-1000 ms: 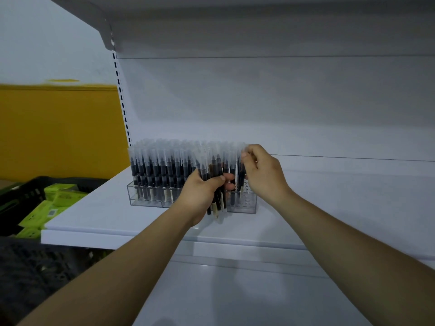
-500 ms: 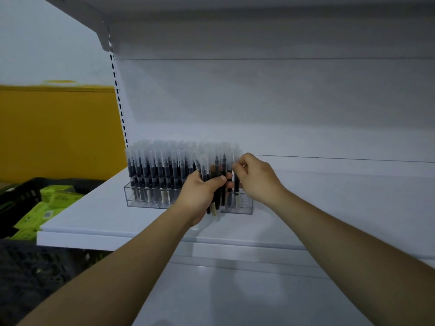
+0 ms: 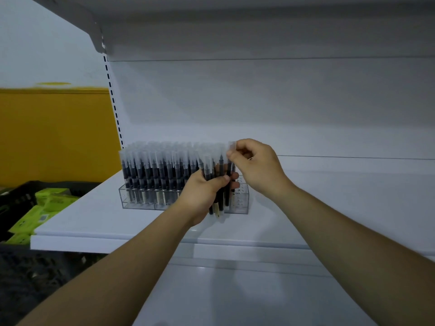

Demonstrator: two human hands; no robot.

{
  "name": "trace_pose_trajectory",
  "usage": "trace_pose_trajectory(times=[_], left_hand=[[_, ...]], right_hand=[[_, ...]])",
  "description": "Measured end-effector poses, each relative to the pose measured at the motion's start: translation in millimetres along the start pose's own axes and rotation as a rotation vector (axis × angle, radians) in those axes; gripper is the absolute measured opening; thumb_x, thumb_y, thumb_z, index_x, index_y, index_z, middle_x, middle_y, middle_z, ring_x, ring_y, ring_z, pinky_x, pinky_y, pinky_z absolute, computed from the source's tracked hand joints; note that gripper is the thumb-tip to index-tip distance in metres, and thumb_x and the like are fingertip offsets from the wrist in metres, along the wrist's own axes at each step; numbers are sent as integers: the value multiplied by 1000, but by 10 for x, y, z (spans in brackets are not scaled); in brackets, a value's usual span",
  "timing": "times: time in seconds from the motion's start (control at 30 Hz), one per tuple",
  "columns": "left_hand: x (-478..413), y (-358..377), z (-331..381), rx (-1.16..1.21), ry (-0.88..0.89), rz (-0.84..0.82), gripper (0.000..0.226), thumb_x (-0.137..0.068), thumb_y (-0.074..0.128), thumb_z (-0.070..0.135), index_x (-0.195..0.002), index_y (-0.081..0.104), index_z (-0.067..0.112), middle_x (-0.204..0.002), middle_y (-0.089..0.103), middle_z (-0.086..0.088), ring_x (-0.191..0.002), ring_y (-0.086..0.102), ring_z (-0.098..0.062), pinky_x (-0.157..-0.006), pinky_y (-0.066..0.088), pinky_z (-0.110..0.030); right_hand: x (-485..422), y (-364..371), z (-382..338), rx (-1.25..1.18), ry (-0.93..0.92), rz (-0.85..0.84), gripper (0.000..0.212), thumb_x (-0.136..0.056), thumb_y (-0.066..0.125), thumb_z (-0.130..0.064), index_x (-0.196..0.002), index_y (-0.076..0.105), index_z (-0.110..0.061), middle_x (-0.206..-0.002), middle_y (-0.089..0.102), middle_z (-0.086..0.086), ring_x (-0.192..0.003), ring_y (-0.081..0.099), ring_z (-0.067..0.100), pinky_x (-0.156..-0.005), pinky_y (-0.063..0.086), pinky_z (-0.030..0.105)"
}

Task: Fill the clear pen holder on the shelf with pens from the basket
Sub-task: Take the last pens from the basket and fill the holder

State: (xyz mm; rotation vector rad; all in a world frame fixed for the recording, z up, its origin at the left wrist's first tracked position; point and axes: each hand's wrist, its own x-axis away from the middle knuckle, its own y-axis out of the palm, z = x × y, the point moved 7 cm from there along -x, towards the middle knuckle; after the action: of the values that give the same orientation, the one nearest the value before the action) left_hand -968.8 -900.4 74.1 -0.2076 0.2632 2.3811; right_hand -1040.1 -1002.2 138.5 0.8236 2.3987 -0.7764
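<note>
A mustard-yellow painted wall panel [image 3: 56, 132] fills nine o'clock. Bright green cardboard boxes [image 3: 50, 201] lie stacked at eight o'clock. A white slotted metal upright [image 3: 113, 100] runs at ten o'clock, beside a plain white back panel [image 3: 259, 102] at twelve.

The clear pen holder [image 3: 240, 204] stands on the white shelf [image 3: 329, 198], nearly full of upright black pens [image 3: 160, 170] with frosted caps; only its right end has free holes. The left hand [image 3: 202, 194] grips a bunch of pens [image 3: 218, 204] in front of it. The right hand [image 3: 256, 168] pinches a single pen [image 3: 231, 147] by its cap. The black basket [image 3: 22, 188] sits low at the left.
</note>
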Motion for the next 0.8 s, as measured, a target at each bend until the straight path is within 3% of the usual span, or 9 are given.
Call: trace_pose_trajectory(times=[0.13,0.23,0.33,0.43,0.67,0.8], left_hand=[[-29,-43,-60,30,-53,90,16,-95,54,4,-108,63,8,-106,72,-10,-95,70,-23,-75,58,-35],[-43,-97,-117,42,-65,120,18,-97,51,5,-115,55,5,-103,71,-12,-84,72,-22,-70,59,-36],[-48,-105,-142,29,-48,115,29,-97,51,5,-124,45,-4,-98,72,-12,-77,72,-22,-65,60,-36],[-54,-68,-135,-13,-22,97,18,-98,50,4,-115,52,0,-94,72,-10,-76,72,-19,-70,59,-40],[-83,-151,-137,-55,14,141,17,-96,51,2,-112,54,-2,-81,66,-8,-74,68,-21,-73,58,-43],[-106,-153,-148,-63,8,137,18,-97,51,3,-114,54,-1,-82,67,-8,-73,69,-19,-72,59,-39]], right_hand=[[-57,-182,84,-144,60,177,12,-96,51,-25,-85,51,-27,-88,64,5,-78,62,17,-66,50,27],[-152,-399,115,-161,44,328,14,-99,46,-25,-86,45,-30,-85,59,6,-73,57,18,-62,49,34],[-264,-428,238,-105,51,341,3,-100,44,-25,-98,46,-25,-81,55,-2,-73,55,16,-71,53,42],[-350,-326,413,-53,84,305,4,-100,45,-24,-102,47,-21,-78,54,-7,-72,55,16,-77,54,49],[-480,-168,604,-69,132,268,6,-100,45,-25,-101,47,-19,-79,53,-5,-76,55,20,-79,53,54],[-512,-125,598,-20,93,228,11,-100,44,-25,-106,49,-17,-78,52,-6,-68,51,14,-71,51,39]])
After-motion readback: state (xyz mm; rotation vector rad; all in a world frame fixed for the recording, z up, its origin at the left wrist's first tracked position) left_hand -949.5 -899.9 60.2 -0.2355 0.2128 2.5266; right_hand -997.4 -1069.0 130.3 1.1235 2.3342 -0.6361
